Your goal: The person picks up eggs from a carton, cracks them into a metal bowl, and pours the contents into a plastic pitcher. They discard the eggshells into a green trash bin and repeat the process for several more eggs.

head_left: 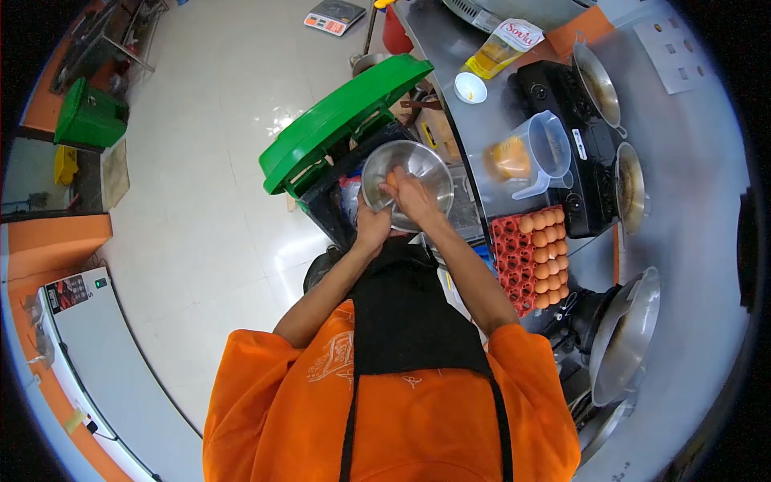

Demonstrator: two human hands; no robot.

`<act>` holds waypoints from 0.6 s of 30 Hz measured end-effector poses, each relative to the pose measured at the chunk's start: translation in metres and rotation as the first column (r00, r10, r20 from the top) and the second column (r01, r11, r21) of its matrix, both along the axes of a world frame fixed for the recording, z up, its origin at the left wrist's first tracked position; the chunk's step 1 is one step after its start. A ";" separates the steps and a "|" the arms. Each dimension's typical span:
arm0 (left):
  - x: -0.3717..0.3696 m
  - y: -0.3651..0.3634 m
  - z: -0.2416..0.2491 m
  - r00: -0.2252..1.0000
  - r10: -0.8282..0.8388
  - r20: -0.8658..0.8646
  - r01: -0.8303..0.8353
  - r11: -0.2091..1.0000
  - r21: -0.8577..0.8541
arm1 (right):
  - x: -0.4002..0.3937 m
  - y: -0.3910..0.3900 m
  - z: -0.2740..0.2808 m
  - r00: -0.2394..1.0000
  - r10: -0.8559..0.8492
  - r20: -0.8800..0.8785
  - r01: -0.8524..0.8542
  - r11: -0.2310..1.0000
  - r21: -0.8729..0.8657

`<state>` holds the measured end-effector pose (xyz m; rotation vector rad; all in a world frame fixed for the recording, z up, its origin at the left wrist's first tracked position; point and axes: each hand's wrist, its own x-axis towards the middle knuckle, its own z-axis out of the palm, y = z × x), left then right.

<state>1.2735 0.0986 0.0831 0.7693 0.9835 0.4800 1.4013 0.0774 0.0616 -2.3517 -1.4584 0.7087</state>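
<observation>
A: Egg (393,177) over the steel bowl (408,171), that is what I have on the head view. Both hands meet just above the near rim of the bowl, and the bowl hangs over the open black bin (333,210) with its green lid (341,120) tipped up.

B: Which hand has the egg?

A: From here I read the right hand (418,201) as closed around it, fingers (399,183) curled over the top. The left hand (372,227) sits at the near rim of the bowl, wrapped on its edge, steadying it I think. How tightly either one grips I cannot tell; the hands overlap.

B: Step in hand?

A: I judge it to be cracking an egg into the bowl. Whether the shell has already split is hidden by the fingers. The next move would call for both thumbs at the crack, pulling the halves apart low inside the bowl so nothing drips past the rim.

B: And the egg's lie?

A: Only an orange sliver shows, so its long axis is a guess: roughly across the bowl, level, pointing toward the red egg tray (536,259) on the counter (683,241) right of the bowl. I would not swear to it.

B: Anything else near the bowl?

A: A clear measuring jug (542,153) stands just right of it, beyond the tray.
</observation>
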 end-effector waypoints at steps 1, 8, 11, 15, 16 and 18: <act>0.000 -0.001 -0.002 1.000 0.006 0.003 -0.006 1.000 0.003 | -0.002 0.000 0.005 1.000 -0.008 0.018 0.008 1.000 -0.027; -0.001 0.000 -0.027 0.999 0.023 0.026 -0.025 0.997 0.076 | 0.011 -0.004 0.047 0.996 -0.085 0.024 0.079 0.979 0.188; 0.001 -0.002 -0.048 0.997 0.055 0.056 -0.058 0.997 0.046 | 0.014 -0.004 0.110 0.994 -0.104 0.019 0.095 0.957 0.274; 0.003 -0.001 -0.065 0.988 0.079 0.136 -0.086 0.995 0.045 | 0.017 -0.008 0.141 0.989 -0.142 0.048 0.088 0.808 0.583; 0.003 0.001 -0.064 0.986 0.081 0.143 -0.088 0.995 0.046 | 0.017 -0.008 0.142 0.987 -0.156 0.045 0.086 0.735 0.673; 0.003 0.005 -0.055 0.987 0.076 0.142 -0.085 0.994 0.064 | 0.019 -0.006 0.103 0.989 -0.142 0.041 0.115 0.914 0.389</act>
